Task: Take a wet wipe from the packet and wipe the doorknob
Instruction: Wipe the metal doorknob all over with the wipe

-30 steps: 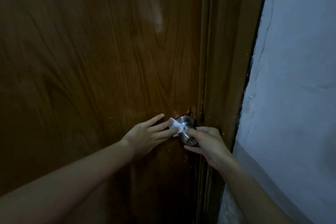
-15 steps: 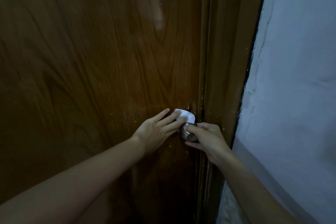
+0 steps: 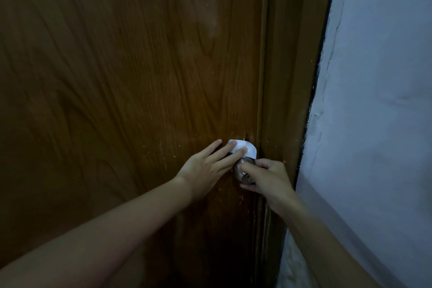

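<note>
Left grip: the left hand [image 3: 205, 167] lies with fingers spread flat, its fingertips [image 3: 242, 152] pressing the small white folded wet wipe [image 3: 245, 148]; it pins the wipe rather than pinching it
Wipe's place: just beyond those fingertips, draped over the upper far side of the knob, touching both knob and door
Knob's place: the round brushed-metal doorknob [image 3: 242, 172] sits between the two grips, just right of the left palm and just left of the right knuckles
Right grip: the right hand [image 3: 268, 176] is curled round the knob's right side, thumb across its face, fingers below; pressed onto bare metal, with no wipe under it as far as can be seen
Done, by my reading: wipe already out of its packet and on the knob; wiping under way at the top
Left, by my reading: the front face and underside look uncovered; these seem still to be wiped
Packet: not in view
Count: hands two; wipes one; knobs one; dark brown wood-grain door [image 3: 117, 100] one; pale blue-grey wall [image 3: 378, 124] one
</note>
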Action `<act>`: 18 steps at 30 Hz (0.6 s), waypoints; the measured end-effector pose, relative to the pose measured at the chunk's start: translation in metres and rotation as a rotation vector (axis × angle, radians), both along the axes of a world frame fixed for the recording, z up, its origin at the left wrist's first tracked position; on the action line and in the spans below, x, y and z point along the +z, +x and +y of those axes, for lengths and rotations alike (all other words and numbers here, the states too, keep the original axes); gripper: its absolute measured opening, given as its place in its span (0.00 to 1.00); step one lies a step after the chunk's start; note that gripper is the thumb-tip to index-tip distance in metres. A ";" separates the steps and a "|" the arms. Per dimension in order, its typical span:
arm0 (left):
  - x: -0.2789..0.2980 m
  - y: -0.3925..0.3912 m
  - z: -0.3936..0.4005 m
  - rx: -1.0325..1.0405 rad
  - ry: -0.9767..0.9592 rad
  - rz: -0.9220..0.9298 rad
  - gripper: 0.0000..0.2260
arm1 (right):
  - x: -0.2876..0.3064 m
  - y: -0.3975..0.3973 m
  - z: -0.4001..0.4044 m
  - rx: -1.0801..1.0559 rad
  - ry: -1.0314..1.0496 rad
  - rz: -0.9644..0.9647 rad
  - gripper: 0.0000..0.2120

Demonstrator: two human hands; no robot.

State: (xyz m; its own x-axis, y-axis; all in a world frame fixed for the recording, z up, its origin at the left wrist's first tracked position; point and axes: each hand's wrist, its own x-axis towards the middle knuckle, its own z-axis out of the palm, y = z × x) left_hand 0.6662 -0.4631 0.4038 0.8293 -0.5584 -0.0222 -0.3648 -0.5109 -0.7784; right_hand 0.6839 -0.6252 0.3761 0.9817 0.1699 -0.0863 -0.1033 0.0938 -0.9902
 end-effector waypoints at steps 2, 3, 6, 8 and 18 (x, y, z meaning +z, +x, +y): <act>-0.001 -0.003 0.000 -0.004 -0.002 -0.004 0.33 | -0.001 -0.002 -0.001 -0.001 0.000 -0.008 0.07; -0.002 -0.003 0.001 -0.005 0.006 -0.008 0.34 | -0.001 -0.003 -0.001 -0.002 -0.002 -0.012 0.07; -0.004 -0.006 0.005 0.004 0.023 -0.017 0.35 | -0.001 -0.004 -0.002 0.008 0.006 -0.017 0.05; -0.004 -0.006 0.006 0.011 0.050 -0.016 0.35 | -0.002 -0.004 -0.003 0.023 0.011 -0.023 0.04; -0.009 -0.011 0.003 0.071 -0.001 0.003 0.33 | 0.002 -0.004 -0.004 0.044 -0.029 -0.040 0.06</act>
